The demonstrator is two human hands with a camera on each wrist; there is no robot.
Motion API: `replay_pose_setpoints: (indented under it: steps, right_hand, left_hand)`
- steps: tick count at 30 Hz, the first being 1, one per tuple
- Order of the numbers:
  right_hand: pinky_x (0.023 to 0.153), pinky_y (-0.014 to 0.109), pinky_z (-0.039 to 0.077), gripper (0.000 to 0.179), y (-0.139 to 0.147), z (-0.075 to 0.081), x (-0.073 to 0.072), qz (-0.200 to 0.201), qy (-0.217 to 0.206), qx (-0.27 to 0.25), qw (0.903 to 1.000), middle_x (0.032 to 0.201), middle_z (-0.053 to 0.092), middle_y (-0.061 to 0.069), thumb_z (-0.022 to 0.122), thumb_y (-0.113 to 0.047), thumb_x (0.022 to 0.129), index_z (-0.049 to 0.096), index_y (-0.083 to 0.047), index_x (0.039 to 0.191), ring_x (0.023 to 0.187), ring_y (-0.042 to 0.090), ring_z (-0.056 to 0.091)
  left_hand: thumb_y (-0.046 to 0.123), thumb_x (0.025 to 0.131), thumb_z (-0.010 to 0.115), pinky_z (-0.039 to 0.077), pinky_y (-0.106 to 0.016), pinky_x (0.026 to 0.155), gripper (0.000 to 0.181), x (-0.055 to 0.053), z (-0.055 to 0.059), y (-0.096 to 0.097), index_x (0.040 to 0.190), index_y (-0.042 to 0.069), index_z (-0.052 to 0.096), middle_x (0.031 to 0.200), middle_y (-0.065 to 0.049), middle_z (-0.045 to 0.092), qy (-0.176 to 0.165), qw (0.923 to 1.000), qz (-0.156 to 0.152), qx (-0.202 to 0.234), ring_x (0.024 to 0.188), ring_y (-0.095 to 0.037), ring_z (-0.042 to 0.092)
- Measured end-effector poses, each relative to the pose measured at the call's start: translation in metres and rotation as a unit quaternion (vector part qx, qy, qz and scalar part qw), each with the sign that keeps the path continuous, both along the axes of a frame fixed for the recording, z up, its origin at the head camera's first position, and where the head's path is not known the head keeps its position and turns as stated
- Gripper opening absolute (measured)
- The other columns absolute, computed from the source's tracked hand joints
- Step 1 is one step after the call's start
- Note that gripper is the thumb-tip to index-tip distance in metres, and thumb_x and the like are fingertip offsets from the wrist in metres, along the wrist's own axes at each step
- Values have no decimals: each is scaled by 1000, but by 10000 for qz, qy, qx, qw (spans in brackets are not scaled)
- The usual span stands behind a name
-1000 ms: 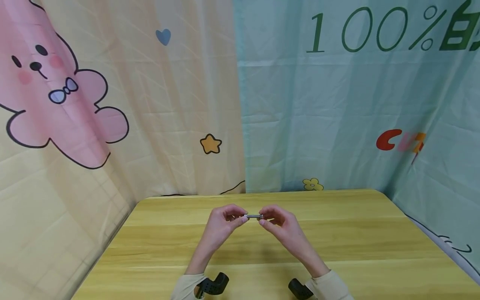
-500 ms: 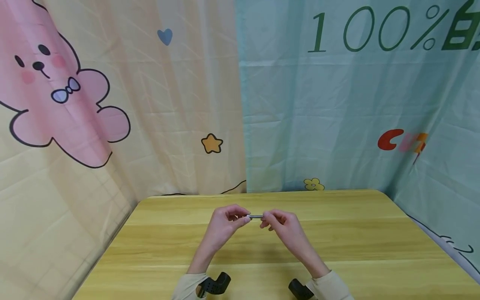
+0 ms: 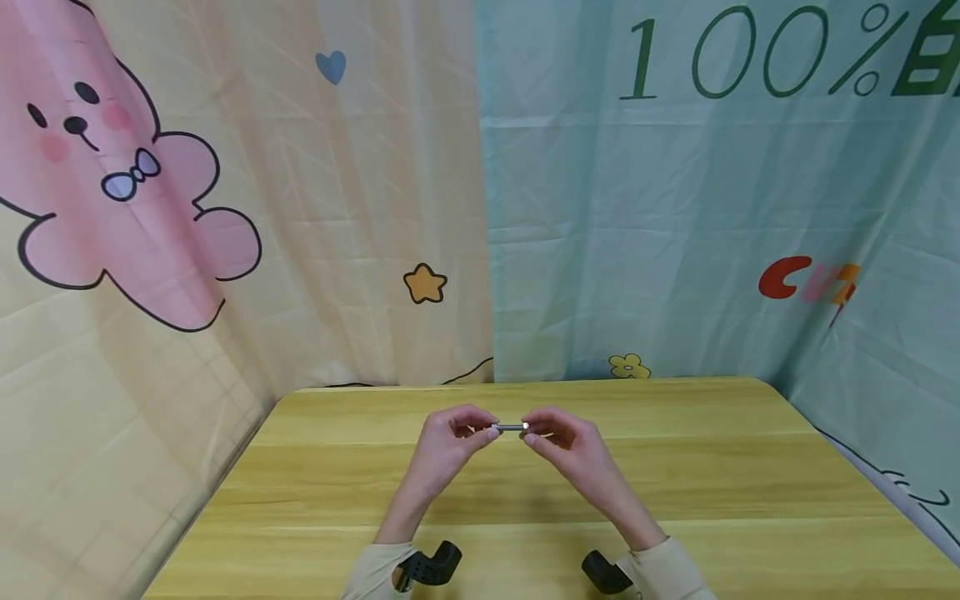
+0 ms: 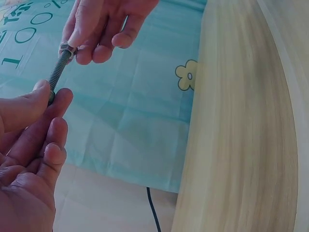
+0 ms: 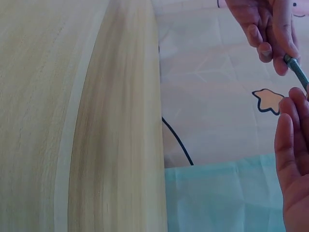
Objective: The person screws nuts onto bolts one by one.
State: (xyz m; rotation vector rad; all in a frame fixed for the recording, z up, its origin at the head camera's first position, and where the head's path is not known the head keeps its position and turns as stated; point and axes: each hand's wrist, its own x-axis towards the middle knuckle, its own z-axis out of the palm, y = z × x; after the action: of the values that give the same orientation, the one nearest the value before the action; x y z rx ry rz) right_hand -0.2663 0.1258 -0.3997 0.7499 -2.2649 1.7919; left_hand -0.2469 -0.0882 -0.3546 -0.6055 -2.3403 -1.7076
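A threaded metal bolt [image 4: 59,70] is held level between both hands above the table. My left hand [image 3: 446,446] pinches its head end between thumb and forefinger; that end is mostly covered by the fingertips. At the other end sits a hex nut [image 4: 65,47], which my right hand [image 3: 567,446] pinches between thumb and fingers. Bare thread shows between the two hands. In the right wrist view the bolt [image 5: 296,70] runs from the left fingertips down to the right-hand fingers, which hide the nut there.
The wooden table [image 3: 375,492] spreads below the hands. Printed curtains [image 3: 637,208] hang behind it and along both sides. Black wrist cameras [image 3: 437,563] sit at the cuffs of the light sleeves.
My right thumb and fingers rolled over the nut end half a second ago, and now are back spread around it. The left hand keeps its pinch nearly still.
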Motion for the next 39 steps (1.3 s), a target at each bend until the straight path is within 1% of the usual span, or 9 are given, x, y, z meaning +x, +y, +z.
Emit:
replay_pose_setpoints:
  steps: [5,12,15,18,21,24,30,35,39]
  right_hand:
    - [82,33,54,21,0,-1,0,6,-142,-5,9999,94,70,7,67,-25,95,67,-8,107,89,26,67]
    - [74,34,55,28,-2,0,-1,-139,-250,-22,9996,83,68,9,57,-29,101,69,-4,96,78,29,65]
    - [76,34,55,26,-2,1,0,-120,-264,-61,9996,93,68,10,57,-27,101,68,-4,107,86,26,65]
    - [81,34,54,25,-1,1,0,-85,-146,-18,9999,107,67,8,64,-21,98,65,-11,120,98,23,62]
    - [84,35,53,29,0,1,1,61,91,-4,9999,113,65,6,68,-14,94,63,-14,123,104,24,61]
    - [85,35,53,24,0,1,1,215,264,-45,9994,111,65,7,68,-11,94,64,-11,118,102,26,62]
    - [83,33,54,21,1,0,1,229,40,-165,9996,101,69,7,65,-16,96,65,-5,114,94,27,67]
    - [77,34,55,20,0,0,0,105,-37,-32,9999,92,71,8,61,-21,99,66,-3,108,85,23,68]
    - [72,34,56,22,-2,0,0,-39,-150,45,9999,85,71,6,59,-25,100,67,-4,99,78,23,67]
  left_hand:
    - [1,88,71,46,-27,68,8,-1,0,2,96,0,73,89,-6,69,-26,9999,38,-95,81,-23,59]
    - [10,88,74,45,-29,70,10,-20,-25,1,98,8,75,90,0,69,-119,9999,119,-9,83,-21,58]
    - [14,88,76,46,-30,72,9,-25,-30,0,96,12,75,90,1,69,-30,9999,147,57,82,-19,60]
    - [16,87,77,48,-31,73,9,-27,-32,-1,95,12,75,89,1,70,65,9998,123,125,82,-18,62]
    - [16,87,76,49,-31,74,9,-27,-33,-2,95,12,75,89,1,71,128,9998,83,138,82,-18,63]
    - [17,88,76,50,-31,74,8,-27,-34,-2,95,12,75,89,1,71,124,9998,50,141,82,-18,64]
    - [14,88,75,52,-31,74,9,-27,-34,-1,96,10,75,90,-1,71,-4,9997,-42,251,83,-19,66]
    - [11,89,74,53,-30,76,11,-26,-34,1,99,6,74,91,-2,71,-76,9996,-89,244,84,-17,66]
    - [3,89,71,54,-31,77,11,-16,-19,4,99,-1,72,91,-7,70,-123,9997,-110,179,84,-21,66]
